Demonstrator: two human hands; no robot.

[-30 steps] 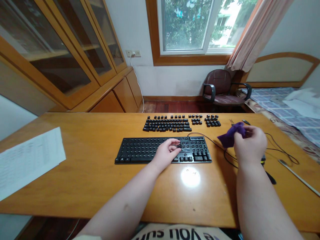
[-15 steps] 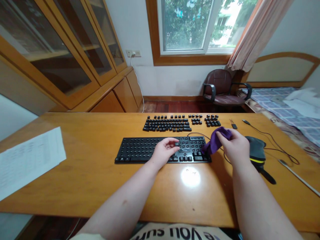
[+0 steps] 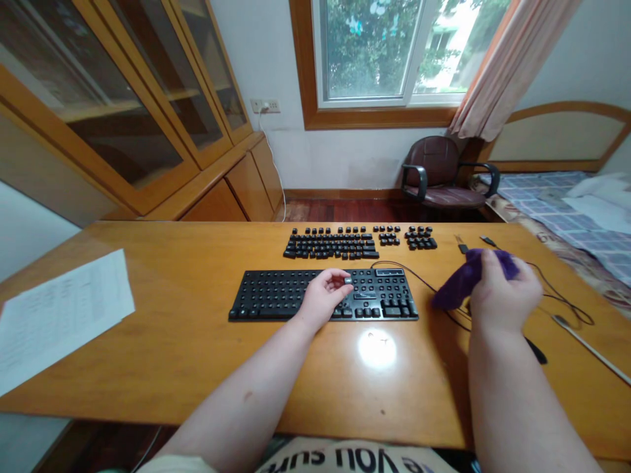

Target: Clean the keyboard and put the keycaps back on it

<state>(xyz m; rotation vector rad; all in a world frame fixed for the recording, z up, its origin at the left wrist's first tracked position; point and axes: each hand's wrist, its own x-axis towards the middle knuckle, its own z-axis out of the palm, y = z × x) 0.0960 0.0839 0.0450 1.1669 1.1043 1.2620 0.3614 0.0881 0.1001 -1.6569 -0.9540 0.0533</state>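
Note:
A black keyboard [image 3: 276, 295] lies across the middle of the desk, most of its keycaps off and the switches bare. Its bottom row and the lower right corner still carry caps. Over its centre, my left hand [image 3: 323, 295] pinches a small dark keycap [image 3: 348, 280] between thumb and fingers. My right hand [image 3: 505, 292] is closed on a crumpled purple cloth [image 3: 458, 282], off the keyboard's right end. Behind the keyboard, loose black keycaps [image 3: 330, 246] sit in rows grouped like a keyboard layout.
Printed paper sheets [image 3: 64, 315] lie at the left. Right of the keyboard are its cable [image 3: 419, 279], a dark object mostly hidden by my right hand, a USB plug [image 3: 488, 241] and a white cable [image 3: 591, 348]. A small black tool [image 3: 462, 248] lies near the far edge.
My right hand has moved right with the purple cloth, away from the keyboard's right end and over the dark object. My left hand stays in place, the keycap slightly turned.

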